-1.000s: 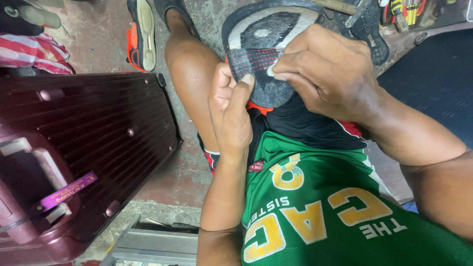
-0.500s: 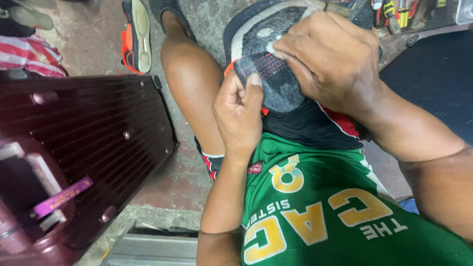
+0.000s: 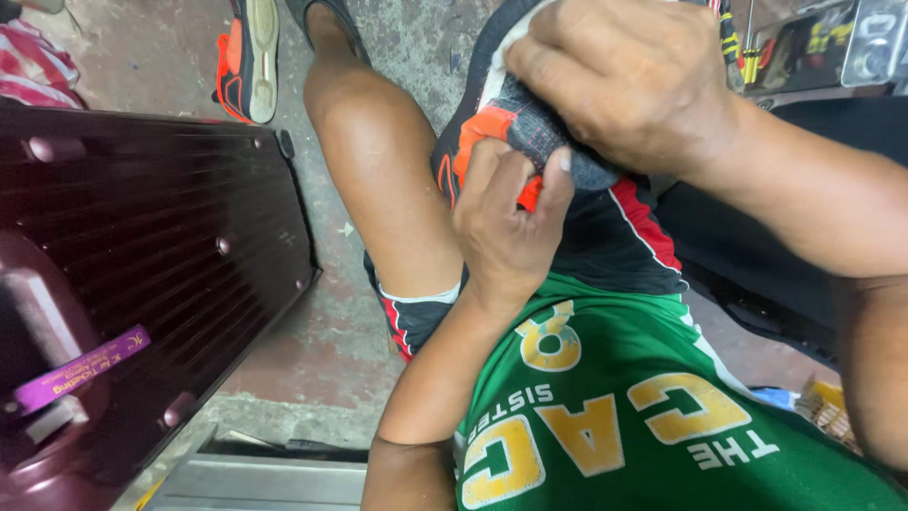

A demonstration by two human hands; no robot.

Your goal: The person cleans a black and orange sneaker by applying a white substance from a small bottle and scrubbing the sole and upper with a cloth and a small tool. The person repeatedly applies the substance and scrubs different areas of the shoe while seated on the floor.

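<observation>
Dark red suitcase point(image 3: 142, 284) lies at 9 o'clock, 2nd shoe point(image 3: 248, 57) on floor at 11. Left hand point(image 3: 506, 227) is curled tight round the sneaker point(image 3: 511, 128) on the lap, thumb on the orange edge. Right hand point(image 3: 629, 80) at 1 o'clock presses down on its sole, fingers closed. Job looks mid-way, prob. not done. Sole is mostly hidden, can't see any tool.

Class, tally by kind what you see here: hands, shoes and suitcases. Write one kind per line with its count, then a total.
Hands: 2, the left hand and the right hand, both gripping one shoe.
Shoes: 2, the held shoe and the floor shoe.
Suitcases: 1, the maroon suitcase.
Total: 5
</observation>
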